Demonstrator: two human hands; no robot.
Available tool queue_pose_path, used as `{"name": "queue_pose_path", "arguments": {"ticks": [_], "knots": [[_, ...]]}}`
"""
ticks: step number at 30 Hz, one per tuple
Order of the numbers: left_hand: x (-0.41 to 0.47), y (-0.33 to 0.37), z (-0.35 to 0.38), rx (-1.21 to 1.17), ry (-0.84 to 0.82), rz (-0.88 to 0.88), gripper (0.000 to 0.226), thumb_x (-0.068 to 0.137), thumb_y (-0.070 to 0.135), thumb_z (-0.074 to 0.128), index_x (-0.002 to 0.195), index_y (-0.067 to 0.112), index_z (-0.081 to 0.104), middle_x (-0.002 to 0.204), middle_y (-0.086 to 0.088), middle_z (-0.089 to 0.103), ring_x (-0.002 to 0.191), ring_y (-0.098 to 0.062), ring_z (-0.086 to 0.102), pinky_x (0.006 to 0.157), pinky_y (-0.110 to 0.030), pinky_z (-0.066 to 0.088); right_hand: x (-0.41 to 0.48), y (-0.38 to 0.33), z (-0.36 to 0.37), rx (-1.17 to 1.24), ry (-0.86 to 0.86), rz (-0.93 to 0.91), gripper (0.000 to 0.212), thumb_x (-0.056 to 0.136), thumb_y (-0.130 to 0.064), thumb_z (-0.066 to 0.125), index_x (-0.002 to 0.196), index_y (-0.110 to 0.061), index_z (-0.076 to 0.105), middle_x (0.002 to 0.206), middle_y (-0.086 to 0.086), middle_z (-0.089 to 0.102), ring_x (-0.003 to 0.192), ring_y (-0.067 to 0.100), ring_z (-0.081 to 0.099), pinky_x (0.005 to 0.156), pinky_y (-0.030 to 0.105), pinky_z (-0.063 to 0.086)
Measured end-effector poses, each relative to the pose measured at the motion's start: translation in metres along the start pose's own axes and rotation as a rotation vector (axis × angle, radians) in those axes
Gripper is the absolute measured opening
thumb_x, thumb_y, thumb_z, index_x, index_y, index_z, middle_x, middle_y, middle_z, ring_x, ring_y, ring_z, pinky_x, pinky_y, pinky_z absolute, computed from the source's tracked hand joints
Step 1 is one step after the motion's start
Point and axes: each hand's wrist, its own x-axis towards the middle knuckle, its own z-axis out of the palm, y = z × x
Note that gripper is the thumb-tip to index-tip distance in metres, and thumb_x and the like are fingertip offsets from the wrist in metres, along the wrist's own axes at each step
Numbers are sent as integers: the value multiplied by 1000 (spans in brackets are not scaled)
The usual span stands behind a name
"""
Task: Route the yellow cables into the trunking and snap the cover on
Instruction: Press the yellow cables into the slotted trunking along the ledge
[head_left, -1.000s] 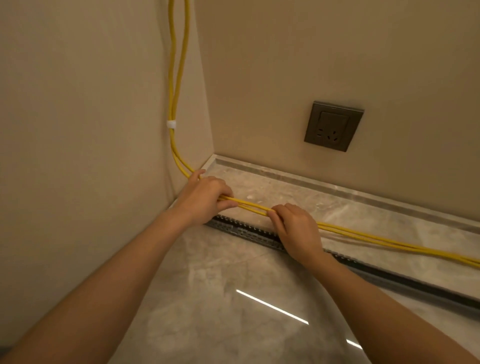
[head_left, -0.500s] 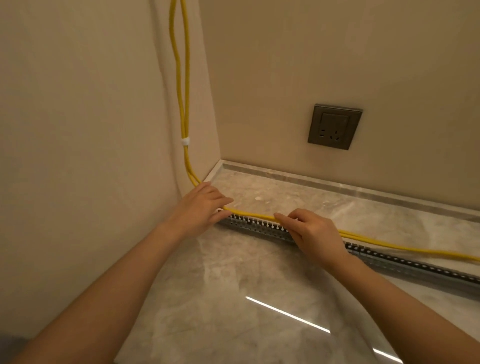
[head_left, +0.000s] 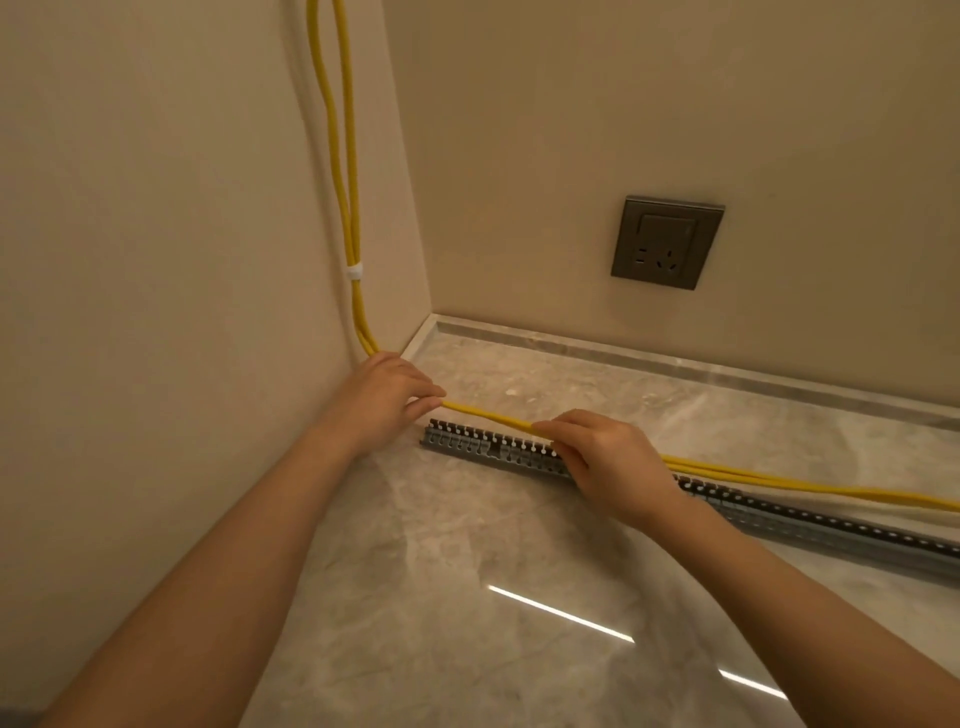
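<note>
Both grips are closed on the twin round yellow cables (head_left: 488, 414): left hand (head_left: 384, 400) at 9 o'clock, right hand (head_left: 608, 462) at 3. The span runs along the far edge of the slotted grey plastic trunking (head_left: 478, 447). Best held taut and lowered evenly between its walls.

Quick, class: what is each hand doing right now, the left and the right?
Left hand: pinches the yellow cables.
Right hand: pinches the same cables, just above the trunking.
</note>
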Motion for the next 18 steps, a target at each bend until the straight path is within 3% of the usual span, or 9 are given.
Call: {"name": "queue_pose_path", "arguments": {"ticks": [5, 9, 14, 18], "knots": [[0, 3, 8, -62, 34, -91, 18, 86, 26, 64, 100, 19, 74, 109, 1, 70, 107, -16, 58, 103, -29, 22, -10, 3, 12, 31, 15, 71, 33, 81, 4, 62, 111, -9, 68, 102, 12, 71, 90, 33, 65, 71, 40, 55], [-3, 6, 9, -151, 85, -124, 12, 83, 20, 68, 91, 17, 76, 95, 1, 73, 97, -14, 61, 103, -25, 19, -9, 0, 8, -12, 72, 24, 40, 68, 12, 70, 104, -5, 70, 94, 12, 72, 80, 31, 66, 65, 36, 55], [1, 5, -2, -292, 89, -172, 13, 84, 21, 67, 93, 16, 75, 96, 3, 73, 93, -7, 59, 101, -19, 17, 7, -9, -17, -69, 129, -73, 44, 61, 17, 70, 100, -3, 71, 93, 11, 73, 77, 30, 66, 65, 38, 56], [2, 2, -6, -308, 64, -223, 13, 83, 21, 68, 93, 17, 75, 95, 3, 72, 90, -1, 52, 104, -21, 16, 9, -19, -22, -106, 10, -107, 45, 61, 12, 71, 101, -7, 70, 92, 8, 73, 76, 30, 65, 57, 36, 56]]}}
